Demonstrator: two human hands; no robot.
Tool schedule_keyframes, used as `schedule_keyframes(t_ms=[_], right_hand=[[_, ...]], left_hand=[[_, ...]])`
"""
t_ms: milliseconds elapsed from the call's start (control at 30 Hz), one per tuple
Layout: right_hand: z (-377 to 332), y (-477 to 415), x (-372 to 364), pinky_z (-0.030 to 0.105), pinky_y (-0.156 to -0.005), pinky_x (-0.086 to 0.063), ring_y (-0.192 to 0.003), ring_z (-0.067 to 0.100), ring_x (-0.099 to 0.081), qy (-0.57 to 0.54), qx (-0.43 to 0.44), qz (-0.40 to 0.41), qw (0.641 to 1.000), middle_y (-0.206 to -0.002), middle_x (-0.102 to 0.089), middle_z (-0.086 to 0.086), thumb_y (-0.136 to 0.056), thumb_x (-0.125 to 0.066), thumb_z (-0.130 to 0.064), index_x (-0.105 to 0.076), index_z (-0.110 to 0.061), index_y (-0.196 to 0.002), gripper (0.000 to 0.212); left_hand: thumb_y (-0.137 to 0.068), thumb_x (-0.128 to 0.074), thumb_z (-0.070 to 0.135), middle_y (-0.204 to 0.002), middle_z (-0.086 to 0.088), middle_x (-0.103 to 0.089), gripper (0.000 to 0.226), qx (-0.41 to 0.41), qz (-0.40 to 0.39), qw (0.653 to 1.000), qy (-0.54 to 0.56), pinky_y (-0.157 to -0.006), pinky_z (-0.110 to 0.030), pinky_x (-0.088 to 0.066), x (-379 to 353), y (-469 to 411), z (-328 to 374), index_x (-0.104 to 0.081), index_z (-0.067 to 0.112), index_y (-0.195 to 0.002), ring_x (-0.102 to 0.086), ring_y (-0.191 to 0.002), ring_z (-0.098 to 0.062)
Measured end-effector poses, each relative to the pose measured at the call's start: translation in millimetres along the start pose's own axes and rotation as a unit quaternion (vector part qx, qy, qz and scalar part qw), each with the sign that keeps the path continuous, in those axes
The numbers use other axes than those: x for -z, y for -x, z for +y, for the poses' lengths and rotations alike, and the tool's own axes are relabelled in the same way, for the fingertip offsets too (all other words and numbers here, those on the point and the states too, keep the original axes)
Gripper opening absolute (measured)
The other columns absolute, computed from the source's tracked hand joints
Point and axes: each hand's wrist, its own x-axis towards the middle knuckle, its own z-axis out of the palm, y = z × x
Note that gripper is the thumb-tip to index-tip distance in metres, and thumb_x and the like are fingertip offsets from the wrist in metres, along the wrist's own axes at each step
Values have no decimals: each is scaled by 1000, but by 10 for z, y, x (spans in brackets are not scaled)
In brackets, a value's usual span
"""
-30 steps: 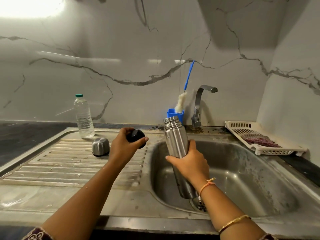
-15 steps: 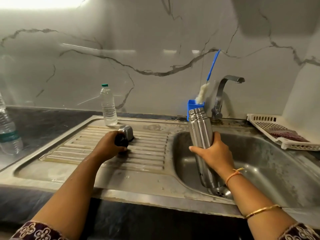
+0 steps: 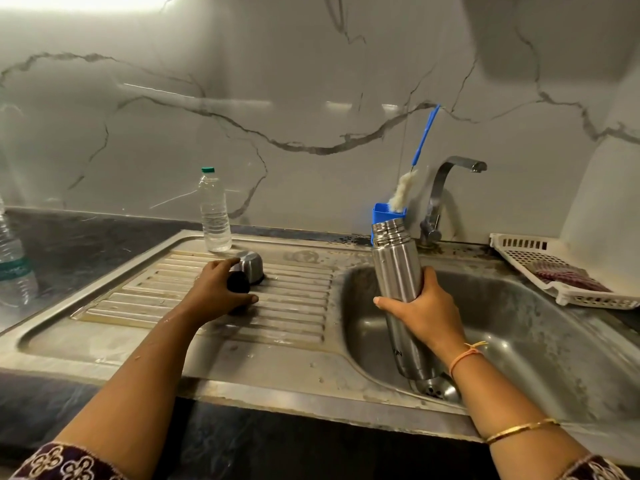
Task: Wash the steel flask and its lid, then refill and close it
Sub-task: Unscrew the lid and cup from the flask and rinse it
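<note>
The steel flask (image 3: 396, 271) stands open-mouthed and tilted in the sink basin (image 3: 519, 327), its base by the drain. My right hand (image 3: 420, 311) grips it round the middle. On the ribbed drainboard (image 3: 287, 306), my left hand (image 3: 216, 289) holds the black inner stopper (image 3: 238, 282) down against the ribs. The steel cup lid (image 3: 251, 266) sits upside down just behind that hand, touching the stopper.
A clear water bottle (image 3: 214, 211) with a green cap stands at the back of the drainboard. A blue holder (image 3: 382, 211) with a bottle brush (image 3: 412, 168) stands beside the tap (image 3: 446, 192). A white rack (image 3: 561, 271) lies at the right, another bottle (image 3: 14, 268) at far left.
My left hand has carried the black stopper from mid-air down onto the drainboard beside the steel cup lid. The flask stays gripped in the sink; the view has shifted left.
</note>
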Motion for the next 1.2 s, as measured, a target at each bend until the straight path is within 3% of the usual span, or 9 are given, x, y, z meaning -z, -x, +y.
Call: schedule_keyframes(t_ms=[133,200,333,433,533,667,800,1000,1200], right_hand=[[-1,-10,65,28,-76,-48,-84,14,-56,-7,21,-22,1000,-99,-56,-8,-66,-82,-43,-42,-24,-121,71],[8,-25,95,30,-80,-50,-87,14,-58,-7,30,-35,999,-99,-56,-9,-64,-83,-44,-42,-27,-121,72],[42,-54,125,36,-87,-52,-95,17,-61,-29,34,-50,998,-106,-59,-7,-61,-84,-44,-41,-30,-122,76],[46,-58,159,34,-85,-53,-94,15,-61,-46,30,-45,997,-106,-59,-8,-61,-85,-42,-41,-31,-124,77],[75,-66,217,29,-81,-51,-94,15,-61,-46,30,-24,998,-103,-59,-8,-62,-85,-39,-43,-28,-123,75],[195,-102,338,33,-84,-52,-97,18,-62,-8,17,-10,1000,-111,-62,-3,-62,-84,-43,-42,-28,-125,78],[343,-135,464,39,-83,-53,-97,25,-63,87,-14,5,996,-112,-63,1,-60,-82,-49,-41,-27,-126,81],[436,-190,497,43,-85,-53,-100,29,-62,228,-48,-21,972,-122,-59,9,-63,-79,-52,-29,-23,-139,95],[438,-264,442,43,-84,-53,-101,31,-61,283,-68,-51,955,-123,-58,10,-65,-76,-53,-27,-24,-140,94]], left_hand=[[-81,-73,26,-139,-11,-44,64,-65,179,980,58,-104,-39,-35,-17,91,194,-45,17,-137,-40,-128,-27],[-84,-70,23,-131,-4,-49,55,-111,220,960,132,-100,-38,-41,-129,188,449,-47,15,-133,-47,-121,-24],[-80,-68,38,-132,4,-47,63,-200,103,948,225,-102,-30,-41,-623,415,1123,-42,20,-134,-46,-121,-12],[-79,-64,47,-134,10,-38,72,-149,6,941,304,-98,-23,-37,-961,523,1575,-33,26,-140,-39,-122,-7],[-87,-52,50,-141,3,-43,60,-95,-6,933,348,-95,-24,-40,-1163,477,1682,-36,24,-139,-43,-122,-10],[-94,-53,40,-135,-2,-45,42,-91,4,990,104,-94,-26,-40,-1237,364,1378,-46,23,-131,-45,-118,-12],[-89,-59,42,-141,-9,-39,54,-50,-93,988,-112,-107,-38,-35,-1197,286,1101,-42,21,-137,-39,-129,-26],[-94,-48,44,-145,-13,-36,54,-30,-134,968,-209,-111,-43,-31,-1213,216,1011,-40,16,-140,-34,-133,-30],[-96,-42,40,-148,-18,-29,54,-29,-142,961,-235,-113,-46,-24,-1255,196,1028,-35,13,-143,-26,-137,-33]])
